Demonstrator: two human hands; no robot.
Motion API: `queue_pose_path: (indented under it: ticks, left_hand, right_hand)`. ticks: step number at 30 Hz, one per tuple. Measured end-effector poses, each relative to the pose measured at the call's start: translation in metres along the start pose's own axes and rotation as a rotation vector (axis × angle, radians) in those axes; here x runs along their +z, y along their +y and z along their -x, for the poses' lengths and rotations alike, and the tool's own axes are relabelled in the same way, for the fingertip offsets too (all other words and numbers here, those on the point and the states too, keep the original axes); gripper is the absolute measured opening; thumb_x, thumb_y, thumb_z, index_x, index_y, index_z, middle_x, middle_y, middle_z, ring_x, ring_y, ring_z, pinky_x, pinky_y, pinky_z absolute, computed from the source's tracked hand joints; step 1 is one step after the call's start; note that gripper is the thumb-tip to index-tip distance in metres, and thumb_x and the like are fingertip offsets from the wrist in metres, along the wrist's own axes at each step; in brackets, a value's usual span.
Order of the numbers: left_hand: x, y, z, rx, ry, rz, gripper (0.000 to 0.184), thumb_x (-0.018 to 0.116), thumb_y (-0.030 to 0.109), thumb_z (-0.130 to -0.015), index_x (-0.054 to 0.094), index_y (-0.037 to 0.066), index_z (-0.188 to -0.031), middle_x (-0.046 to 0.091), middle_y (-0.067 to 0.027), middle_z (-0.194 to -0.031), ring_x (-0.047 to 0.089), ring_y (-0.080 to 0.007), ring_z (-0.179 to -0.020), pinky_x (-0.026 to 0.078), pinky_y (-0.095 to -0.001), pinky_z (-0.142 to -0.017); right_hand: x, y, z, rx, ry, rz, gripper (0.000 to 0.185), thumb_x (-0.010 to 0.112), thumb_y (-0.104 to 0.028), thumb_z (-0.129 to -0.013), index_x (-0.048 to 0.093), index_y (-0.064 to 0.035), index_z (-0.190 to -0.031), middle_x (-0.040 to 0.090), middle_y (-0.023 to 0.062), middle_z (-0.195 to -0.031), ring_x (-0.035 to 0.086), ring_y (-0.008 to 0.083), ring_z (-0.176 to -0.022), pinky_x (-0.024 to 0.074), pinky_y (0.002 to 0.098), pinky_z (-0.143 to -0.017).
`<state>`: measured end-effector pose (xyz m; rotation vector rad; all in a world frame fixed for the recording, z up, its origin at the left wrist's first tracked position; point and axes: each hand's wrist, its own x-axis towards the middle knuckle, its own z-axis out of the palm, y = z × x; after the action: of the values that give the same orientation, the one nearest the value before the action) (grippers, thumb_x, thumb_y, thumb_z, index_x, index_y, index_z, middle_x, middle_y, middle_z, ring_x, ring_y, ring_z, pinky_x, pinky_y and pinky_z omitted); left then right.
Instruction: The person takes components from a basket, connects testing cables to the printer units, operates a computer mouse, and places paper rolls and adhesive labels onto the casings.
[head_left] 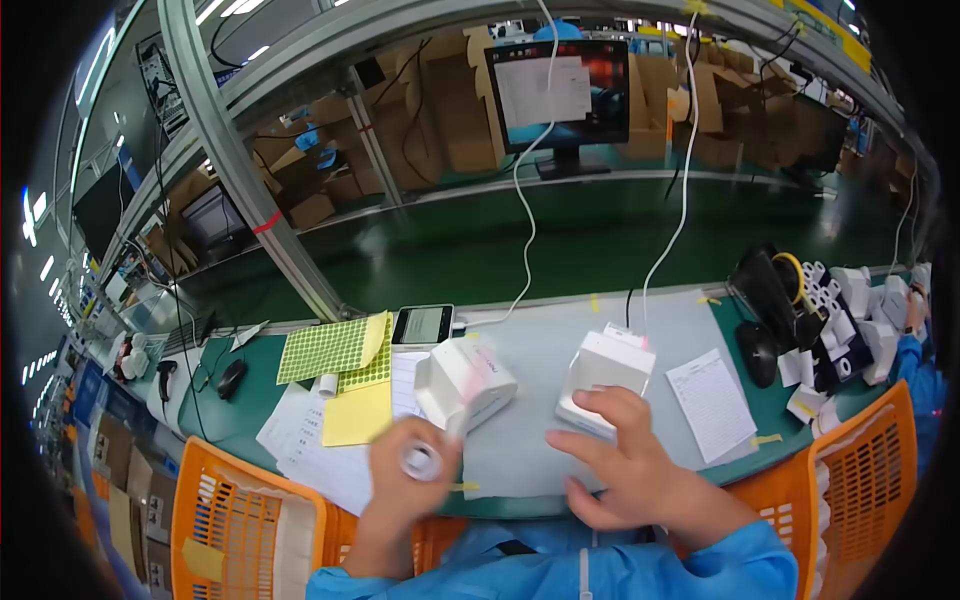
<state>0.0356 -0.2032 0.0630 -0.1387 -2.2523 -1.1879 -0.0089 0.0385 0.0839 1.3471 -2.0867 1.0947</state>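
Note:
My left hand, somewhat blurred, is closed around a small white roll whose round end shows. Just beyond it, a white device with a pinkish strip across its side lies tilted on the grey mat. A narrow white piece lies between that hand and the device, and I cannot tell whether it belongs to the roll. My right hand has its fingers spread and holds nothing. Its fingertips hover over or touch the near part of a second white device, which has a cable at its far end.
Left of the devices lie a phone, green dot-sticker sheets, a yellow pad and papers. A written sheet, a black mouse and several white rolls are to the right. Orange crates flank me. White cables hang down.

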Motion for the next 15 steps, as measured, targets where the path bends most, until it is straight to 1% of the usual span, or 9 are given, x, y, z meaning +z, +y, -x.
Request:
queue_pose_path:
  ticks: [1,2,3,4,6,7,8,12,15]
  left_hand:
    - [-0.007,-0.025,-0.005,0.026,0.204,-0.063,0.022,0.071,0.002,-0.072,0.051,0.006,-0.066,0.053,-0.0047,-0.061,0.051,-0.0156,-0.055,0.042,-0.0277,-0.054]
    - [-0.017,-0.038,-0.011,-0.051,0.319,-0.207,0.021,0.071,0.003,-0.072,0.05,0.005,-0.067,0.051,-0.0056,-0.06,0.049,-0.0161,-0.054,0.042,-0.0285,-0.055]
    - [-0.026,-0.043,-0.018,-0.165,0.328,-0.411,0.019,0.071,0.006,-0.072,0.053,0.003,-0.071,0.055,-0.0101,-0.062,0.054,-0.0215,-0.056,0.044,-0.0314,-0.056]
    - [-0.03,-0.047,-0.024,-0.288,0.292,-0.513,0.016,0.07,0.01,-0.073,0.056,0.001,-0.075,0.061,-0.0169,-0.069,0.061,-0.0306,-0.064,0.047,-0.0376,-0.06]
    - [-0.031,-0.065,-0.027,-0.363,0.271,-0.609,0.015,0.068,0.012,-0.074,0.058,0.001,-0.078,0.063,-0.0194,-0.075,0.063,-0.035,-0.07,0.047,-0.0411,-0.062]
    - [-0.03,-0.073,-0.028,-0.395,0.258,-0.658,0.015,0.068,0.013,-0.074,0.059,0.001,-0.079,0.064,-0.0207,-0.077,0.063,-0.0373,-0.073,0.048,-0.0429,-0.064]
    - [-0.029,-0.076,-0.029,-0.43,0.239,-0.705,0.016,0.066,0.015,-0.075,0.06,0.002,-0.082,0.065,-0.0208,-0.08,0.064,-0.0383,-0.076,0.049,-0.0446,-0.065]
    - [-0.025,-0.082,-0.033,-0.567,0.182,-0.826,0.019,0.066,0.018,-0.074,0.062,0.003,-0.084,0.066,-0.0204,-0.08,0.064,-0.0383,-0.076,0.05,-0.0449,-0.068]
    - [-0.027,-0.095,-0.029,-0.583,0.171,-0.879,0.018,0.065,0.018,-0.075,0.062,0.003,-0.084,0.066,-0.0204,-0.08,0.064,-0.0387,-0.076,0.05,-0.0453,-0.067]
  right_hand:
    - [-0.016,-0.008,-0.006,-0.024,0.051,-0.166,0.057,0.071,-0.011,-0.062,0.058,-0.0094,-0.118,0.049,0.0164,-0.12,0.05,0.0342,-0.107,0.0377,0.0458,-0.094]
    - [-0.025,-0.013,-0.007,-0.117,-0.017,-0.457,0.05,0.07,-0.013,-0.063,0.059,-0.008,-0.111,0.048,0.0173,-0.119,0.049,0.0342,-0.107,0.0374,0.0426,-0.093]
    - [-0.03,-0.025,-0.005,-0.194,0.047,-0.69,0.044,0.07,-0.014,-0.067,0.059,-0.0072,-0.109,0.052,0.0163,-0.115,0.052,0.0338,-0.102,0.0403,0.0404,-0.087]
    - [-0.035,-0.036,-0.003,-0.289,0.095,-0.916,0.038,0.07,-0.014,-0.072,0.06,-0.0063,-0.108,0.056,0.0152,-0.11,0.055,0.0334,-0.097,0.0433,0.0381,-0.081]
    - [-0.036,-0.068,-0.006,-0.333,0.311,-1.194,0.027,0.067,-0.009,-0.082,0.06,-0.0057,-0.108,0.065,0.0117,-0.099,0.062,0.0319,-0.086,0.0499,0.0357,-0.07]
    - [-0.034,-0.076,-0.007,-0.341,0.399,-1.314,0.026,0.067,-0.008,-0.082,0.06,-0.0052,-0.107,0.065,0.0118,-0.099,0.062,0.0316,-0.086,0.0499,0.0356,-0.071]
    - [-0.031,-0.081,-0.004,-0.318,0.455,-1.379,0.024,0.067,-0.008,-0.082,0.06,-0.0046,-0.105,0.065,0.012,-0.098,0.062,0.0313,-0.086,0.05,0.0355,-0.071]
    - [-0.017,-0.096,0.016,-0.266,0.588,-1.507,0.017,0.066,-0.005,-0.082,0.061,-0.0026,-0.099,0.064,0.0126,-0.095,0.062,0.0301,-0.085,0.0503,0.0352,-0.073]
    - [-0.014,-0.101,0.023,-0.248,0.65,-1.557,0.012,0.065,-0.003,-0.082,0.061,-0.001,-0.094,0.063,0.0131,-0.094,0.062,0.0292,-0.084,0.0505,0.0349,-0.074]
